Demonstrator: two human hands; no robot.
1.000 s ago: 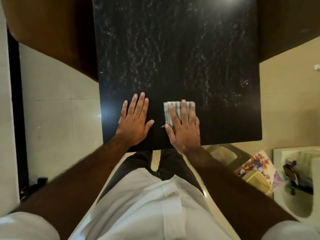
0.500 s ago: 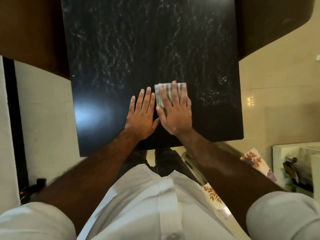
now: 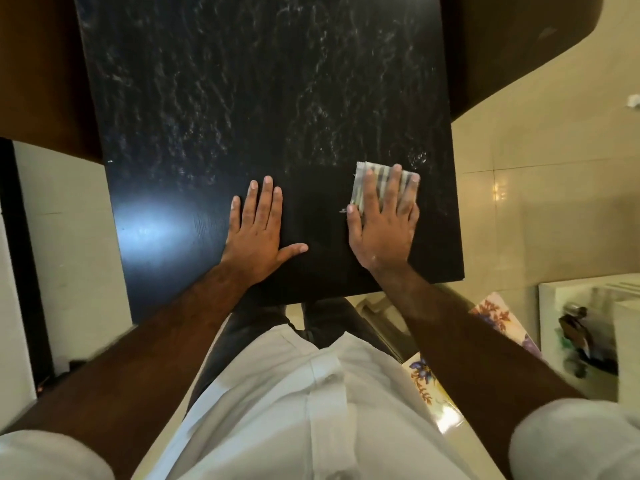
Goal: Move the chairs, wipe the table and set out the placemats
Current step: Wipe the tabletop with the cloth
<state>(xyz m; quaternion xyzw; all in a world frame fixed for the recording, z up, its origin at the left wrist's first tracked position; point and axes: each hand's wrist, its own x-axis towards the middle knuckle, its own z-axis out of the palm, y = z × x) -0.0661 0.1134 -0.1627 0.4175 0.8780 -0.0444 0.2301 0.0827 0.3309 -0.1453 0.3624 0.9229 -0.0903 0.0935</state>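
Our R hand (image 3: pixel 381 233) presses the checked cloth (image 3: pixel 382 176) on the table (image 3: pixel 242 98), fingers (image 3: pixel 371 192) straight. L hand (image 3: pixel 258 240) rests flat nearby, fingers spread. White tub (image 3: pixel 544 317): contents blurred

On the table (image 3: pixel 214 98), the left hand (image 3: pixel 258 233) lies flat — the cloth (image 3: pixel 382 183) under the right hand (image 3: pixel 382 223), near the right edge.

We see glossy beige floor tiles (image 3: pixel 540 140) on the right, with a light glare (image 3: pixel 498 192) on them. A small white scrap (image 3: pixel 633 100) lies far right. A white unit (image 3: pixel 549 323) at lower right holds a blurred dark object (image 3: pixel 575 327). A black vertical strip (image 3: pixel 14 237) runs along the left edge, beside paler floor (image 3: pixel 69 220).
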